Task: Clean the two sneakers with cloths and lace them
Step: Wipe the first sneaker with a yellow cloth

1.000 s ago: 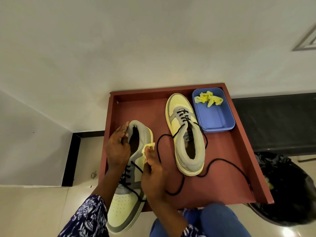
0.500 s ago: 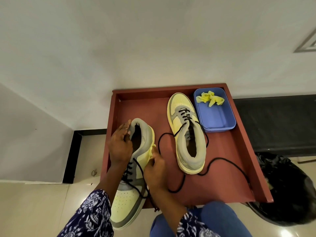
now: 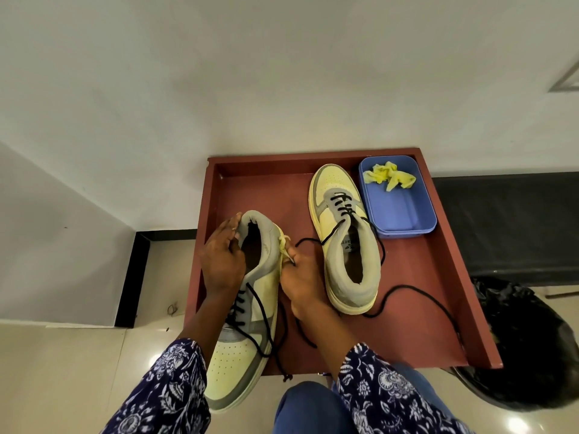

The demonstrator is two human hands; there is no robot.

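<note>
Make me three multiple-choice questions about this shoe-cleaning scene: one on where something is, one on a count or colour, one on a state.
1. Where does the crumpled yellow cloth that no hand holds lie?
A. in the blue plastic tub
B. on the floor
C. inside a sneaker

2. How many sneakers are in view?
A. one
B. two
C. three

3. What is the right hand doing?
A. resting open on the tray
B. tying a bow
C. pressing a small yellow cloth against the held grey-and-yellow sneaker

Answers: 1 A, the cloth sits at the tub's far end. 2 B, one held, one on the red-brown wooden tray. 3 C, cloth pinched at the collar's side.
</note>
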